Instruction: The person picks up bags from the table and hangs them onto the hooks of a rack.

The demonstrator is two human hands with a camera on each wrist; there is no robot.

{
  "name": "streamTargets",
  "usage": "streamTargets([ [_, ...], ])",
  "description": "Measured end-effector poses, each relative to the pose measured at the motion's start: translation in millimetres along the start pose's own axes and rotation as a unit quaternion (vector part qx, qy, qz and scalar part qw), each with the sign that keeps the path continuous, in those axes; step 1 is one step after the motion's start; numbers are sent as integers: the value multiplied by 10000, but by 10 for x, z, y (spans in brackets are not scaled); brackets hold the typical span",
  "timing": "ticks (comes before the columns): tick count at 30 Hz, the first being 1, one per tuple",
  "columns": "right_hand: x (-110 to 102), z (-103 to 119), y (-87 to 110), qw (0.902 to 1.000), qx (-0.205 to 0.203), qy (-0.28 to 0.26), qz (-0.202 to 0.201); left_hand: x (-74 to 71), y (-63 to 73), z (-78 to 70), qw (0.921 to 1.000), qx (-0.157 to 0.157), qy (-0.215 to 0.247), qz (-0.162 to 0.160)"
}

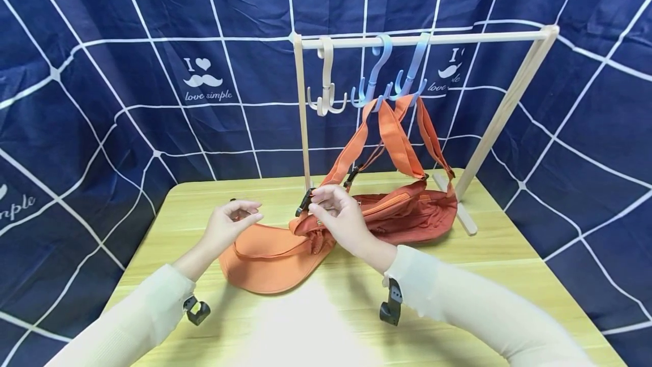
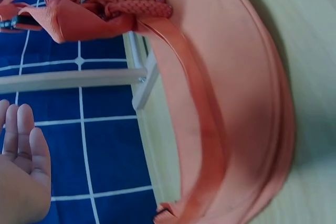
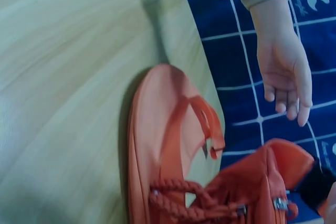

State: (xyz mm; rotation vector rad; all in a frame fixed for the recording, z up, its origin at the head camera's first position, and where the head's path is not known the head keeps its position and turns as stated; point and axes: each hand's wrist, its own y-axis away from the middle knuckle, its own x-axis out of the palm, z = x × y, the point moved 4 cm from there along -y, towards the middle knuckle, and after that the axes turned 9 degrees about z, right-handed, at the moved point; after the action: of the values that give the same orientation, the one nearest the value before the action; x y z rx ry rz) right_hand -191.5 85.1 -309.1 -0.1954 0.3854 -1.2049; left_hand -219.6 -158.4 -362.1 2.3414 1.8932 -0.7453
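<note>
An orange sun visor [image 1: 277, 268] lies on the table, its band arched over the brim. Behind it and to the right sits an orange-red fabric bag [image 1: 423, 217] with wide straps [image 1: 394, 135] running up to a blue hook. A black buckle [image 1: 304, 203] is on the bag's near left strap. My right hand [image 1: 341, 217] pinches this buckle between thumb and fingertips; its fingers partly cover it. To the left, above the visor's left end, my left hand [image 1: 231, 222] holds nothing. Its fingers [image 2: 23, 135] look nearly straight in the left wrist view.
A wooden rack [image 1: 484, 123] stands at the back of the table [image 1: 239, 186]. From its rail hang a cream hook [image 1: 326, 75] and two blue hooks [image 1: 377, 67]. Dark blue cloth [image 1: 168, 129] with white lines surrounds the table. A braided cord [image 2: 139, 4] hangs by the visor.
</note>
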Motion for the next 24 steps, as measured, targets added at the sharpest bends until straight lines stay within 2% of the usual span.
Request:
streamTargets([
  [3,105,-12,18,9999,-21,-42,153,-54,53,49,9999,29,57,142],
  [7,252,-50,52,9989,-10,-96,448,-138,85,204,9994,34,81,324],
  [16,592,-167,156,9933,247,-139,1124,-265,140,397,9972,80,258,702],
  [22,769,-296,200,9912,409,-5,1256,-323,165,511,9948,185,308,956],
  [24,828,-422,185,9913,450,27,1241,-339,173,551,9940,155,268,1045],
])
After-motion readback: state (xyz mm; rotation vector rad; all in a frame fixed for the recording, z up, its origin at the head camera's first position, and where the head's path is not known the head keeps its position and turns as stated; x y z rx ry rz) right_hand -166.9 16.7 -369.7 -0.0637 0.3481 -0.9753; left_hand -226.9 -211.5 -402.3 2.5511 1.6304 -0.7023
